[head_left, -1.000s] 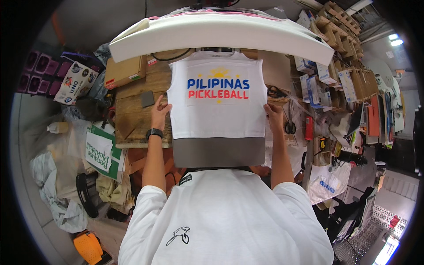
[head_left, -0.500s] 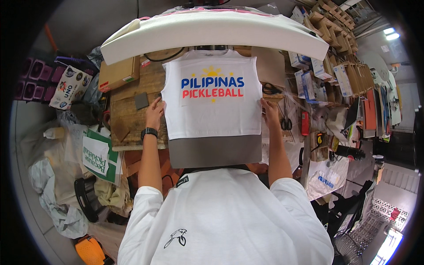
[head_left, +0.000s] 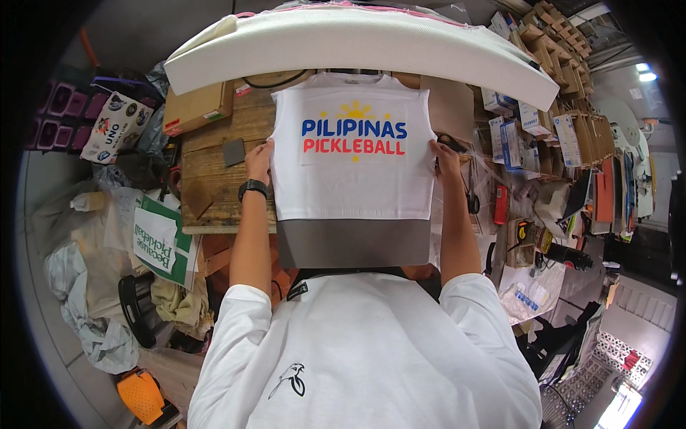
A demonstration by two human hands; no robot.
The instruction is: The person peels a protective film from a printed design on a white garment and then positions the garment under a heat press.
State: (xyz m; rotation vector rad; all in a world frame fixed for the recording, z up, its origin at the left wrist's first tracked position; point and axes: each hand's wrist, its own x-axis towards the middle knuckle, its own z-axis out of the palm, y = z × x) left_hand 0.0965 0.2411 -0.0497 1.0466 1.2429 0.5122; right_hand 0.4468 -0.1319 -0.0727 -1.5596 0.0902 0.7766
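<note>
A white shirt (head_left: 354, 189) lies flat and face up on a grey pad (head_left: 354, 243), whose bare front strip shows below the hem. Blue and red lettering with yellow sun and star shapes (head_left: 354, 136) covers its chest. At the shirt's left edge, my left hand (head_left: 259, 161), with a black watch on the wrist, has its fingers closed on the cloth. My right hand (head_left: 446, 159) pinches the opposite edge at about the same height. The fingertips of both are partly hidden along the pad's sides.
A wide white padded slab (head_left: 357, 46) overhangs the shirt's neck end. On the wooden table (head_left: 225, 175) are a cardboard box (head_left: 200, 107) and a small grey square (head_left: 234, 152). Scissors (head_left: 471, 196), a red tool (head_left: 501, 204) and a tape measure (head_left: 529, 234) lie to the right.
Both hands have closed in on the shirt's side edges; the left fingers, spread before, are now bent at the cloth. The whole view has shifted slightly.
</note>
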